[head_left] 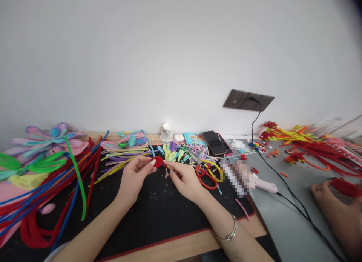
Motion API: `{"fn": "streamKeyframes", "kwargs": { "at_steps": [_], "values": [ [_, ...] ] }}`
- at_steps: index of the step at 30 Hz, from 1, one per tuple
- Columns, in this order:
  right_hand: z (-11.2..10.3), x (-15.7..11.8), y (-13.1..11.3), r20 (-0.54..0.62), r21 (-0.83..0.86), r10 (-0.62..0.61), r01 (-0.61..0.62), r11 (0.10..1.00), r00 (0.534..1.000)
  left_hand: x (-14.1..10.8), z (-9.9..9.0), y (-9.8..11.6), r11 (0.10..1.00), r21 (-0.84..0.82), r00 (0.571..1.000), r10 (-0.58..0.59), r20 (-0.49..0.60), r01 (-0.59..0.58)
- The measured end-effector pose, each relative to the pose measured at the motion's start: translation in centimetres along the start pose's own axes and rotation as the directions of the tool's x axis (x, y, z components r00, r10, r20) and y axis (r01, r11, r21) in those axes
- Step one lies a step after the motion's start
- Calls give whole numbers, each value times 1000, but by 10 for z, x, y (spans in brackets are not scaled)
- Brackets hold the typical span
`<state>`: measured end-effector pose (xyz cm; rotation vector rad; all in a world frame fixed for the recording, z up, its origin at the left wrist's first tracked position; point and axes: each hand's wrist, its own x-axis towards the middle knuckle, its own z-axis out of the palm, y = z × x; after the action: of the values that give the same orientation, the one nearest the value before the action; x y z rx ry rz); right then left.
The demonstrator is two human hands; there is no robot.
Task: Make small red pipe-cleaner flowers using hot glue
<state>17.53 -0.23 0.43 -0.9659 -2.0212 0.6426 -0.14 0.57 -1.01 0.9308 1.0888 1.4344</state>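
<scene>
A small red fuzzy piece (157, 162) is held between my two hands above the black mat (158, 213). The thumb and fingers of my left hand (137, 175) pinch its left side. My right hand (182, 179), with a silver bangle at the wrist, is closed on its right end, fingertips together. Directly behind the hands lie short yellow, purple and blue fuzzy pieces (172, 152). Red and yellow loops (207, 179) rest just right of my right hand.
Long fuzzy stems (76, 169) and a pastel flower (53, 139) fill the left. Behind stand a paper cup (166, 132) and a phone (214, 143). A pink corded tool (264, 184) lies right; its cord (291, 194) crosses the grey table. Another person's hand (328, 198) holds a red piece.
</scene>
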Motion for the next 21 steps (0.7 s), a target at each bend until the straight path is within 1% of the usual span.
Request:
{"fn": "streamKeyframes", "kwargs": {
  "at_steps": [11,21],
  "values": [
    [5,-1,-6,21,6,-21,21,1000,1000,-1,3,0,999,-6,998,39,-49,-39],
    [7,-2,-8,72,13,-15,14,1000,997,-2,3,0,998,-39,998,42,-42,-43]
  ]
}}
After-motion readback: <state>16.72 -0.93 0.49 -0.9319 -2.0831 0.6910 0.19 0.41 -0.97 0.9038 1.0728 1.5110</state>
